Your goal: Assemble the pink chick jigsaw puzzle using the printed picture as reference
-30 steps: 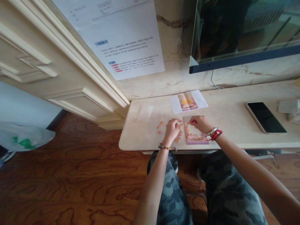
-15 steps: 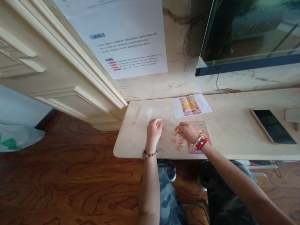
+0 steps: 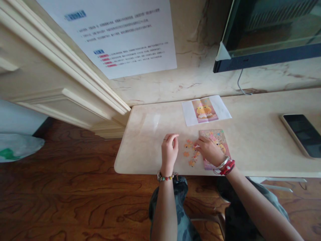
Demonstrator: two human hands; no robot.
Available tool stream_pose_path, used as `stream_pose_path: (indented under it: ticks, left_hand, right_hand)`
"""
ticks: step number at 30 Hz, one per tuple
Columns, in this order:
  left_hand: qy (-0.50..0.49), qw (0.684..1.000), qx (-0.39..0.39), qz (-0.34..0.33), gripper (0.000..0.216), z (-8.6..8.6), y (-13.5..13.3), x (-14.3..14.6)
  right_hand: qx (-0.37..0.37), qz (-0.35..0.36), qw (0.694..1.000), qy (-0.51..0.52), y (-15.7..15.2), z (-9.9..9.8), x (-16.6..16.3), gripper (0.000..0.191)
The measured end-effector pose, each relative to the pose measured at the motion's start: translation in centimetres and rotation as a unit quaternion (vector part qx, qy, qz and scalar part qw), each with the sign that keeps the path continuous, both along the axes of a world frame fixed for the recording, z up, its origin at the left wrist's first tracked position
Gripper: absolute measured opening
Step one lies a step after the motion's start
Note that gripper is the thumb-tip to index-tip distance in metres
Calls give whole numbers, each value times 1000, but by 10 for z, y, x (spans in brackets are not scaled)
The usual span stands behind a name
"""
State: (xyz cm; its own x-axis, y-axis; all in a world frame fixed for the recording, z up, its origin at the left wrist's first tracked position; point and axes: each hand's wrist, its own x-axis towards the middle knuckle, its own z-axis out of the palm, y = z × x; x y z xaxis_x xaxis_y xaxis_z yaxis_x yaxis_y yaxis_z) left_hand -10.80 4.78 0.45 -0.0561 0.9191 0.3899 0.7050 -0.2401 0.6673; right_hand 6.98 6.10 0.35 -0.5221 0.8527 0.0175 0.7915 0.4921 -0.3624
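Loose jigsaw puzzle pieces point(image 3: 186, 154), orange and pink, lie in a small cluster on the table between my hands. My left hand point(image 3: 170, 150) is just left of them, its fingers curled together; whatever they may hold is hidden. Over the cluster's right side, my right hand point(image 3: 210, 150) pinches a small pale pink puzzle piece point(image 3: 197, 146) at its fingertips. Partly under that hand lies a flat, colourful puzzle board point(image 3: 208, 164) with a pink border. Behind it rests a white paper sheet point(image 3: 223, 108) with a printed picture of yellow figures.
The pale table point(image 3: 145, 144) runs along a marble-patterned wall. On its right side lies a phone point(image 3: 303, 134). A screen point(image 3: 271, 55) hangs above, with a cable below it. A printed notice point(image 3: 135, 36) is on the wall, beside cream panelling point(image 3: 82, 110) at left.
My right hand has moved slightly right, onto the board's edge. My left hand has shifted a little toward me, fingers still curled. The head view has moved somewhat.
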Motion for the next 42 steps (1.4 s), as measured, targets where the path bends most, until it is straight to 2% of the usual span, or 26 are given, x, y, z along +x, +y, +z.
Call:
stream_pose_path:
  ticks: [6,10,13,16,18,20,22,26,30,34,42]
  left_hand:
    - [3,1000,18,-2,17,-1,-4,5]
    - [5,1000,30,-7,17,7,0,9]
    - [8,999,22,-33,16,17,12,18]
    - [22,995,-1,-99,17,24,25,37]
    - [29,989,-8,-148,18,24,30,52]
    - [36,985,-12,-170,19,19,28,66]
    - [64,983,-23,-171,21,12,22,76]
    - [126,977,-51,-165,21,3,12,85]
    - [152,969,-61,-184,23,3,13,90]
    - [167,959,-53,-224,28,4,14,95]
    - [197,948,-67,-243,28,2,11,97]
  right_hand:
    - [9,-13,1000,-2,-5,-2,-1,6]
    - [-34,-12,994,101,-5,6,7,4]
    - [-90,-52,976,189,6,13,37,8]
    - [-133,-100,964,209,24,13,79,13]
    - [-167,-121,956,209,33,8,102,13]
    - [-191,-139,947,217,36,1,113,14]
    - [-191,-158,945,214,33,-3,113,16]
    - [-141,-166,963,157,25,1,96,14]
    - [-103,-175,973,110,26,10,86,14]
    - [-107,-168,977,82,27,13,90,16]
    - [-102,-145,979,97,25,9,93,14]
